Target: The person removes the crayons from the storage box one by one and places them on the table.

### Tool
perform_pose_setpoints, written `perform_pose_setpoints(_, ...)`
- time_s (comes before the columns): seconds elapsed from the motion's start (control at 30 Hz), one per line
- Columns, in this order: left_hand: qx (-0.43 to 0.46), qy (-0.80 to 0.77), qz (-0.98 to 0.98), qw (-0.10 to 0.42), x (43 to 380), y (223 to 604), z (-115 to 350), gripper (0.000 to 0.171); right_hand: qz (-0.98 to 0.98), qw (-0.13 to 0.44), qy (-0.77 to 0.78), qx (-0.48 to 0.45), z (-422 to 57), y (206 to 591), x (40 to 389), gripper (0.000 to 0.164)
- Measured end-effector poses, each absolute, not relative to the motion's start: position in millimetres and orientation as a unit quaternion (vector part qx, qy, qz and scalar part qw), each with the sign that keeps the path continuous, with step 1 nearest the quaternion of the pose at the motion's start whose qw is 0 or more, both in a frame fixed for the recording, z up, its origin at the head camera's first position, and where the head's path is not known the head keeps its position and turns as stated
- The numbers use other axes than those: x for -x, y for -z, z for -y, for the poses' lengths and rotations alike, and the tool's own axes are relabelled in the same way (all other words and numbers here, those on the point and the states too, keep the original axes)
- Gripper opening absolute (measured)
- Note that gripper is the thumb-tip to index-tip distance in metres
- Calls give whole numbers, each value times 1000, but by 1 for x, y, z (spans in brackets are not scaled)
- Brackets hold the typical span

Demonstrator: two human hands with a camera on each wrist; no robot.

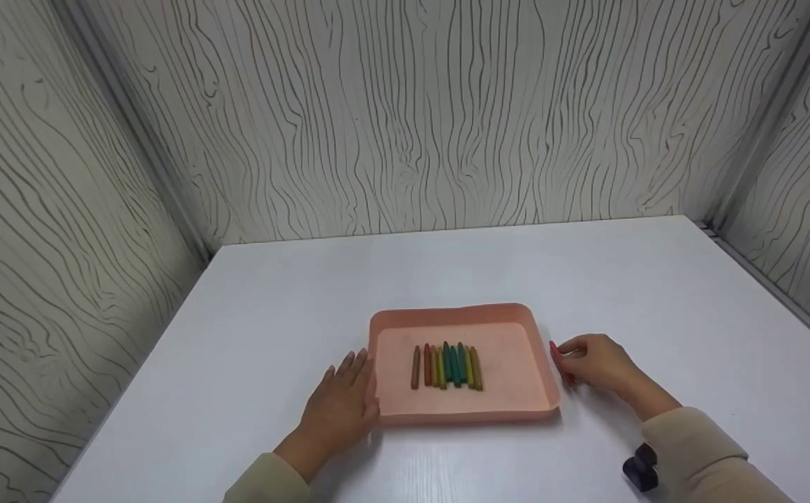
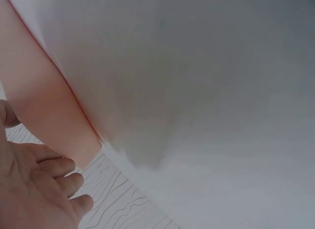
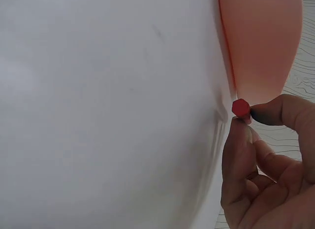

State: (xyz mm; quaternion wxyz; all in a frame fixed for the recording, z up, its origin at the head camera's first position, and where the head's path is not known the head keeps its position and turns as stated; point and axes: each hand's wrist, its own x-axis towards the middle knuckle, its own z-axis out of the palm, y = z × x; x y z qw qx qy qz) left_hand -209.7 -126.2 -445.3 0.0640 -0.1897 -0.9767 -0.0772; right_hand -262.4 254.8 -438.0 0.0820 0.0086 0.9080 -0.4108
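A pink tray (image 1: 510, 374) lies on the white table, with several crayons (image 1: 454, 365) side by side in a row near its middle, brown, red, yellow and green among them. Against the tray's left wall rests my left hand (image 1: 341, 405), its fingers mostly straight; the left wrist view shows the fingers (image 2: 61, 167) at the tray's outer side. My right hand (image 1: 600, 363) pinches a red crayon (image 1: 557, 360) between thumb and fingers, just outside the tray's right wall. In the right wrist view the crayon's six-sided end (image 3: 240, 108) faces the camera.
The white table (image 1: 293, 293) runs back to a wood-grain patterned wall (image 1: 405, 126), with similar panels at both sides. A black object (image 1: 641, 468) shows beside the right sleeve (image 1: 695, 443).
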Motion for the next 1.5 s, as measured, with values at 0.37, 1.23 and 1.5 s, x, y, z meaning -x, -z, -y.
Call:
perform_pose_setpoints(0.37,185,86,977,61,209,447,126,54,-910,89,405,5,-253,442,259,33)
perform_pose_setpoints(1.23,190,78,977,58,209,443,126,54,-961,51,265,55,-260,428,257,42)
perform_pose_setpoints(1.5,194,80,976,63,209,444,126,54,-980,29,190,43,-266,421,253,53)
